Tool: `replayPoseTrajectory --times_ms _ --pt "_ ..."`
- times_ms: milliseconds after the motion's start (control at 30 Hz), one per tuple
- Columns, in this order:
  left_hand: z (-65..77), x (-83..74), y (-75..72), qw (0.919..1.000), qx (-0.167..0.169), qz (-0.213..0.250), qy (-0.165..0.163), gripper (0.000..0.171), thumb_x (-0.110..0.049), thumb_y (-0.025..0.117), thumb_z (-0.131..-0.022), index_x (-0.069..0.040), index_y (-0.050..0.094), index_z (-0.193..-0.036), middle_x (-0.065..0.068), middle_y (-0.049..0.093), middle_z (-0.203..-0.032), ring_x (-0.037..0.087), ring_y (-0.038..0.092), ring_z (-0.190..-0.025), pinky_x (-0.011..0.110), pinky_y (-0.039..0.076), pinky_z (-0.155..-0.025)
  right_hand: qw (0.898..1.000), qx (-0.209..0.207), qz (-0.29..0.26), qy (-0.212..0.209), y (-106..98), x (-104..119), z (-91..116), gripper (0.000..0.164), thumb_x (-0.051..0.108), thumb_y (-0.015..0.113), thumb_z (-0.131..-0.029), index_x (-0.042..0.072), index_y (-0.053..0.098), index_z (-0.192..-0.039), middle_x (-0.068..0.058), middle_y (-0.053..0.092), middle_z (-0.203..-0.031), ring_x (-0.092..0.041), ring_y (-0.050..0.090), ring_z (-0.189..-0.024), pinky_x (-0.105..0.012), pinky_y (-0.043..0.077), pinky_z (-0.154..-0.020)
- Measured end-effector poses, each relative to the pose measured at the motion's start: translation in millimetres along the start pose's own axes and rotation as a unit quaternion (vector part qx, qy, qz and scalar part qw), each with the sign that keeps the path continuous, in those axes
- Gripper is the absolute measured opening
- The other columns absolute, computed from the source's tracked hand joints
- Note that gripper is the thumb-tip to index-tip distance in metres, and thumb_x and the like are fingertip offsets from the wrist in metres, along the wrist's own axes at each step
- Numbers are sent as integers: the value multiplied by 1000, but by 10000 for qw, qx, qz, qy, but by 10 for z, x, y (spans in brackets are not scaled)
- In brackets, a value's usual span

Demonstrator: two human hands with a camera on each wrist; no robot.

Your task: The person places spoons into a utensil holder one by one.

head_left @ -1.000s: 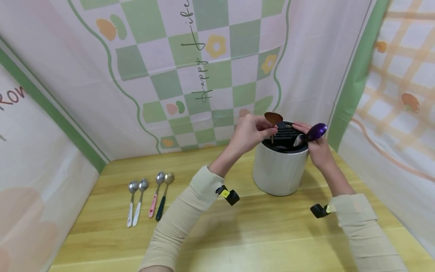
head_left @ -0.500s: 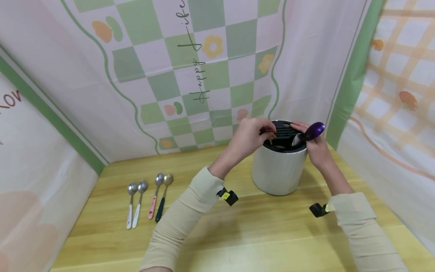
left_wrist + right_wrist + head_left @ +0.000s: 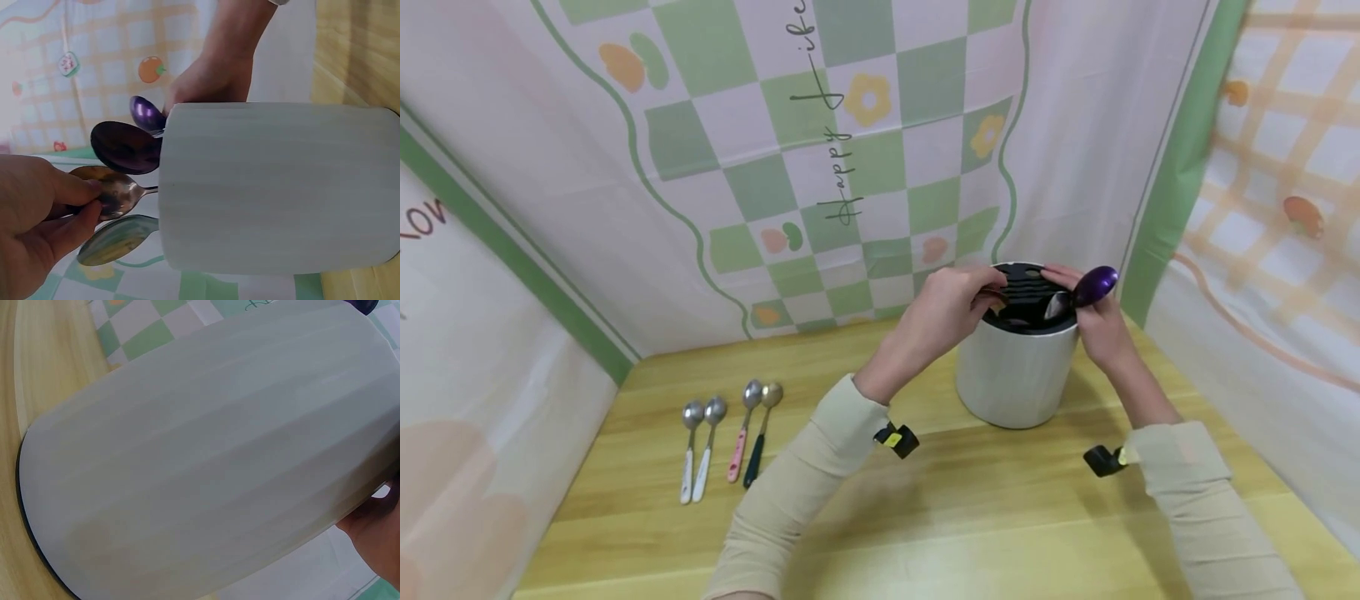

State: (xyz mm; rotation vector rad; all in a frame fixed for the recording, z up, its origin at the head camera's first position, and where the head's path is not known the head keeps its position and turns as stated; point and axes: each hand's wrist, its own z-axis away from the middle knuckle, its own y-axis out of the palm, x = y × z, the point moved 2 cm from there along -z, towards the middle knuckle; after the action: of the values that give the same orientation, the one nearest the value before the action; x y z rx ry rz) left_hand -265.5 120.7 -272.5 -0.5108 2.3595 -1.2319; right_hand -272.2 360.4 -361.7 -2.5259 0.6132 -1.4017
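Note:
A white cylindrical utensil holder (image 3: 1015,379) with a black slotted top stands upright at the table's back right. My left hand (image 3: 943,308) is at its left rim. In the left wrist view, its thumb and fingers pinch the bowl of a bronze spoon (image 3: 122,190), whose thin handle goes down into the holder. Beside it stick out a dark spoon (image 3: 125,147), a greenish-gold spoon (image 3: 119,240) and a purple spoon (image 3: 1095,286). My right hand (image 3: 1101,333) rests against the holder's right side, fingers straight along the rim; its thumb is hidden.
Several spoons lie on the wooden table (image 3: 925,533) at the left: a white-handled pair (image 3: 702,467), a pink-handled spoon (image 3: 739,450) and a dark-green-handled spoon (image 3: 756,458). Printed cloth walls (image 3: 865,167) enclose the back and sides.
The bronze spoon has gone down into the holder, its bowl now close above the top. My left hand has lowered with it. My right hand has stayed at the rim.

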Motion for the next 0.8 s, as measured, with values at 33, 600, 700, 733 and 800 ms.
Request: replayPoseTrajectory --times_ms 33,600,700,733,800 --pt "23 4 -17 10000 -62 43 -8 19 -13 64 -97 -11 70 -116 1 73 -115 13 68 -108 21 54 -93 10000 2 20 5 3 3 -2 35 7 44 -102 -3 59 -133 -13 53 -147 1 44 -132 -25 27 -118" --pt "721 104 -247 9921 -499 957 -640 27 -7 69 -93 -3 65 -119 11 70 -114 20 68 -106 17 58 -80 10000 -21 -6 -25 3 -14 10 34 6 45 -102 -5 58 -132 5 57 -143 10 42 -127 -16 28 -113" --pt "843 131 -255 9912 -524 909 -813 26 -9 70 -93 -5 66 -118 10 71 -111 18 69 -103 17 59 -80 10000 -26 -33 -78 7 -24 9 33 5 46 -102 -6 58 -131 11 56 -139 9 42 -127 -13 28 -111" --pt "882 142 -259 9906 -550 909 -865 26 -9 70 -93 -5 66 -118 9 71 -111 18 69 -103 17 59 -80 9999 -31 -39 -94 8 -17 7 33 5 45 -102 -6 58 -131 11 57 -139 9 42 -127 -13 28 -111" --pt "958 162 -270 9891 -561 932 -993 26 -11 71 -93 -4 66 -117 9 72 -109 18 70 -102 19 59 -81 9999 -44 -50 -87 7 -7 4 34 5 45 -102 -6 58 -132 12 57 -139 9 42 -127 -13 28 -111"
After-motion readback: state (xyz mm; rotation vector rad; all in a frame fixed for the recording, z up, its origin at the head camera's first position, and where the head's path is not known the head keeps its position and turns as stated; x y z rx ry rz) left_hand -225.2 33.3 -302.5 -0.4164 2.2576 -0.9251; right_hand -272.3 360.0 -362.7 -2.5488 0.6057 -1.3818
